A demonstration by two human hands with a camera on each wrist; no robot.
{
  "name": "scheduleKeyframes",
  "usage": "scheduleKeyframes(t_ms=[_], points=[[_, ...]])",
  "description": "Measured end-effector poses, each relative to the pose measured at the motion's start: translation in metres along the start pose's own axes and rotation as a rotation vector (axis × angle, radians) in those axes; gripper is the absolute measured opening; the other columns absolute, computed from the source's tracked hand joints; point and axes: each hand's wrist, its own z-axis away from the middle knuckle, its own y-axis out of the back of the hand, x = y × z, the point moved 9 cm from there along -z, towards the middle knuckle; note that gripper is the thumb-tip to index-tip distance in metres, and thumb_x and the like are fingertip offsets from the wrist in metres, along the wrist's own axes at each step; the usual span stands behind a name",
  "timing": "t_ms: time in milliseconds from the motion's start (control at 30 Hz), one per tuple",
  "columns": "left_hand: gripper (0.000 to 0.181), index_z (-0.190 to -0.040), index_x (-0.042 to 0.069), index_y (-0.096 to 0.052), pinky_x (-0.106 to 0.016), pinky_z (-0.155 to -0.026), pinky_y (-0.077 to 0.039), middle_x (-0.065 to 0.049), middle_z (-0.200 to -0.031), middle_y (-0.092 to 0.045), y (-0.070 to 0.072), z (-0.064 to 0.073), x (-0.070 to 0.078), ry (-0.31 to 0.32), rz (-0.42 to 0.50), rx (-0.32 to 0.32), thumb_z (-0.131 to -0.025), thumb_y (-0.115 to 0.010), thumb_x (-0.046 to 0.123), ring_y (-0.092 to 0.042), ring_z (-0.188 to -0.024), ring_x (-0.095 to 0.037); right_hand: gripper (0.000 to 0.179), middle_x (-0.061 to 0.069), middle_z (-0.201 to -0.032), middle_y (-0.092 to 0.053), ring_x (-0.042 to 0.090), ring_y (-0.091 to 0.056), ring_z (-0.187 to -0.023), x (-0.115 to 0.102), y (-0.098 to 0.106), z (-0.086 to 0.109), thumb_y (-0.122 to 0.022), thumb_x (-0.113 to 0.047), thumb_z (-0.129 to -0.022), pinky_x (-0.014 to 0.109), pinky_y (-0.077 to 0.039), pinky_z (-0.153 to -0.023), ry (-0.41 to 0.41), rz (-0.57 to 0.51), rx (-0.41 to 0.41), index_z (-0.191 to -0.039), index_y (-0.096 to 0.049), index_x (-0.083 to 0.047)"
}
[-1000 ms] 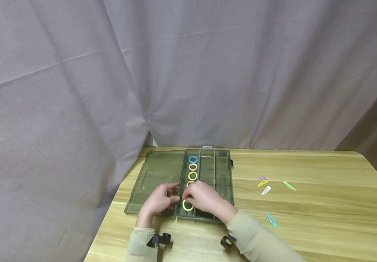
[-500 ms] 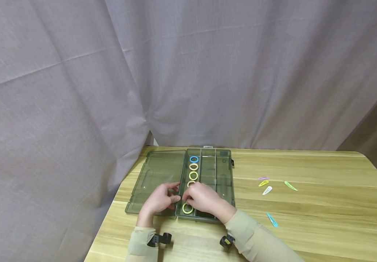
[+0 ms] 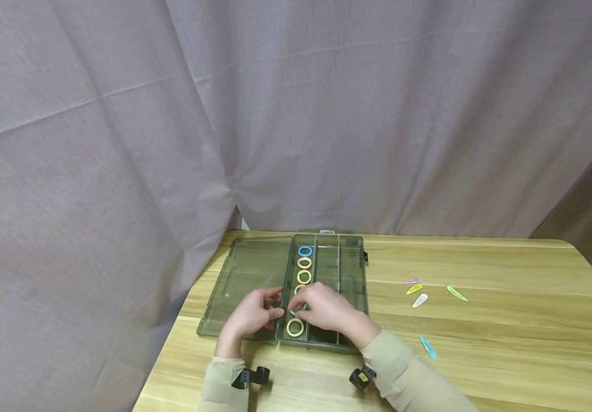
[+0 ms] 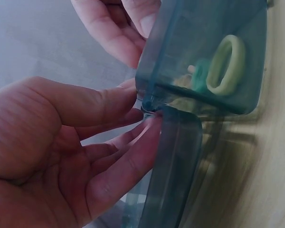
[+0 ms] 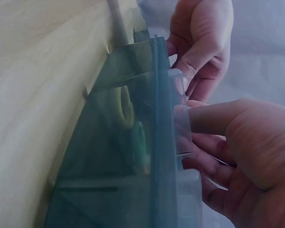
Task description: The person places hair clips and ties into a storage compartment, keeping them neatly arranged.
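An olive see-through storage box lies open, its lid folded flat to the left. My left hand grips the hinge side, thumb at the box wall and fingers against the lid edge. My right hand is over the left compartment, fingers lightly bent and fingertips apart. Just below them a teal hair tie lies inside, mostly hidden in the head view. A pale yellow hair tie sits at the near end. Behind, in one row, come peach and yellow ties and a blue hair tie.
To the right on the wooden table lie several snap hair clips: a blue clip, a white clip, a green clip, plus yellow and pink ones. A divider separates the box's other compartments. A grey curtain hangs behind.
My right hand has shifted slightly right and its fingertips have parted, showing the teal hair tie under them. The near yellow tie moved a little toward me. My left hand stays put.
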Motion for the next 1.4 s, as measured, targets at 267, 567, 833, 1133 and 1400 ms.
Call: scheduleKeyframes(t_ms=[267,567,833,1133,1400], points=[[0.061,-0.15,-0.009,-0.054,-0.041,-0.062,-0.068,-0.025,-0.126,-0.066,0.0,0.001,0.003,0.009,0.0,0.009,-0.094,-0.076,-0.003,-0.07,-0.084,-0.025,0.019,0.003,-0.108,-0.08,0.025,-0.075,-0.097,0.015,0.022,0.023,-0.083,-0.005,-0.092,0.037,-0.064,-0.082,-0.091,-0.169,0.124,-0.11,-0.083,-0.009],[0.061,-0.151,-0.009,-0.053,-0.04,-0.063,-0.067,-0.024,-0.125,-0.065,0.0,0.0,0.002,0.01,-0.014,0.012,-0.094,-0.075,-0.004,-0.069,-0.082,-0.025,0.02,0.009,-0.11,-0.079,0.014,-0.072,-0.095,0.052,0.058,0.077,-0.081,-0.008,-0.094,0.028,-0.063,-0.08,-0.267,-0.291,0.269,-0.114,-0.082,-0.01],[0.06,-0.151,-0.009,-0.053,-0.037,-0.062,-0.067,-0.024,-0.125,-0.065,0.001,0.002,0.003,0.011,-0.023,0.011,-0.095,-0.074,-0.002,-0.068,-0.081,-0.022,0.025,0.01,-0.116,-0.078,0.019,-0.073,-0.099,0.093,0.087,0.131,-0.08,-0.01,-0.096,0.029,-0.064,-0.083,-0.393,-0.274,0.309,-0.121,-0.079,-0.004],[0.059,-0.151,-0.009,-0.053,-0.036,-0.061,-0.066,-0.024,-0.126,-0.064,0.003,0.002,0.002,0.015,-0.035,0.008,-0.096,-0.074,-0.001,-0.068,-0.08,-0.021,0.031,0.01,-0.123,-0.077,0.019,-0.071,-0.104,0.136,0.116,0.191,-0.08,-0.019,-0.099,0.022,-0.059,-0.08,-0.546,-0.201,0.36,-0.126,-0.078,-0.005],[0.061,-0.151,-0.01,-0.053,-0.039,-0.061,-0.067,-0.026,-0.125,-0.064,0.001,0.002,0.003,0.013,-0.013,0.008,-0.095,-0.075,-0.002,-0.068,-0.081,-0.024,0.032,0.008,-0.112,-0.079,0.008,-0.071,-0.097,0.153,0.113,0.228,-0.081,-0.021,-0.097,0.022,-0.058,-0.082,-0.608,-0.175,0.289,-0.123,-0.078,-0.003]])
